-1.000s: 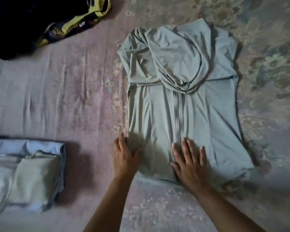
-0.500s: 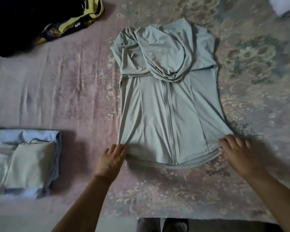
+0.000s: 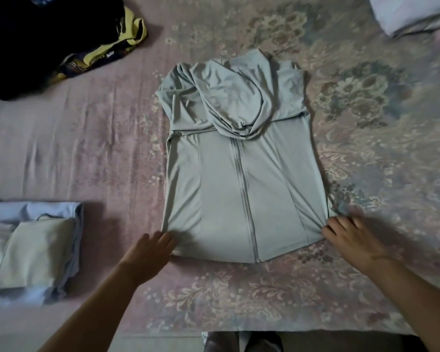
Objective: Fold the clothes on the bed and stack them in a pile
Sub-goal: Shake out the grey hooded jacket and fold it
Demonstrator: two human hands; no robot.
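Pink floral bedding fills nearly the whole frame, its pattern denser toward the right and plainer, creased, toward the left; dim light keeps the colours muted. At the centre lies a pale grey-green zip jacket, front up, its zipper running down the middle to the hem at lower centre; the sleeves are folded in behind the body, and the hood is bunched and draped over the chest in the upper centre.

At the hem's lower left corner sits the left hand, fingers straight and close together, their tips touching the fabric edge; whether they slip under it I cannot tell. At the hem's lower right corner the right hand lies with fingers slightly spread over the cloth, which puckers toward it; the hand is blurred, so whether it pinches or merely presses I cannot tell.

At the left edge, lower middle, a folded pile rests on the bedding: a light blue piece beneath, a cream piece on top, well apart from the jacket. In the upper left corner sits a dark heap of clothes with yellow trim showing; in the upper right corner, a white pillow, partly cut off.
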